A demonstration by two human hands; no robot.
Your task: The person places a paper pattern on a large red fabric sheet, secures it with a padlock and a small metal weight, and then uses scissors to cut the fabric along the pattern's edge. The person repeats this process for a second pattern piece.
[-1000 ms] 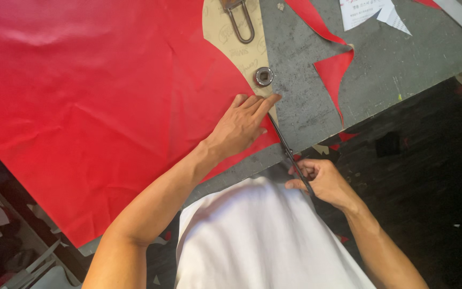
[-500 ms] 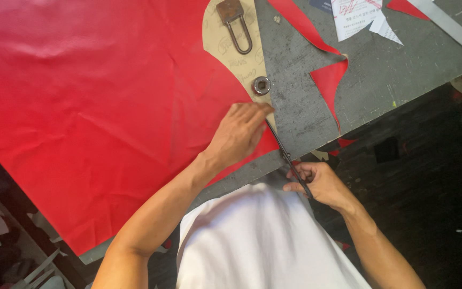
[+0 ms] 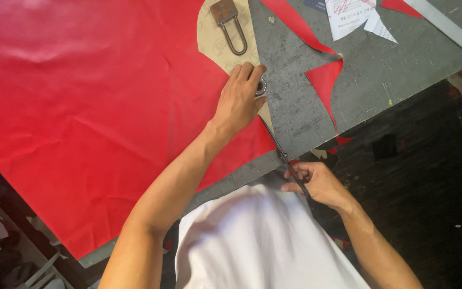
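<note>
My left hand (image 3: 239, 99) presses flat on the red sheet (image 3: 81, 107), grip wide; my right hand (image 3: 316, 182), near, grips scissors (image 3: 282, 152).

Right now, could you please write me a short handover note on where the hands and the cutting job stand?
Left hand: pressed flat on the tan paper pattern at the edge of the red sheet, fingertips at a round metal weight.
Right hand: closed on the scissors, off the table's near edge, blades pointing up along the pattern's edge.
A metal clasp-shaped weight sits on the pattern's upper part.
Done: red offcuts lie on the grey table.
Left: the blades sit low on the pattern edge; how far the cut reaches cannot be told.
</note>
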